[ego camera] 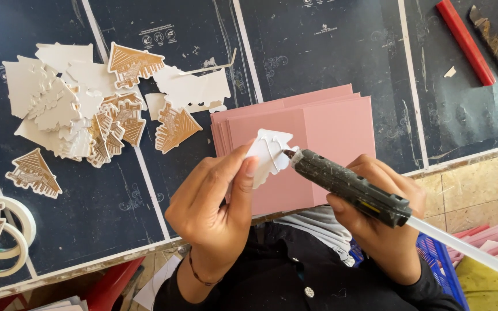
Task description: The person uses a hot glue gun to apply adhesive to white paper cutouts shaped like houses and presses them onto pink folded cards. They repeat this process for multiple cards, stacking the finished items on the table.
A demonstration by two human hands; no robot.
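My left hand [217, 198] pinches a small white house-shaped cutout [267, 152], its blank back turned up with lines of glue on it. My right hand [378, 216] grips a dark glue gun [347, 184] with a clear glue stick [468, 247] poking out behind. The gun's nozzle touches the cutout's right edge. Both hands hover over a stack of pink cards [324, 135] on the dark table [329, 52].
A heap of white and brown printed house cutouts [96, 106] lies at the left. Two tape rolls [7, 236] sit at the lower left edge. A red bar [465, 40] and a worn knife [494, 40] lie at the top right. A blue basket [439, 262] stands below right.
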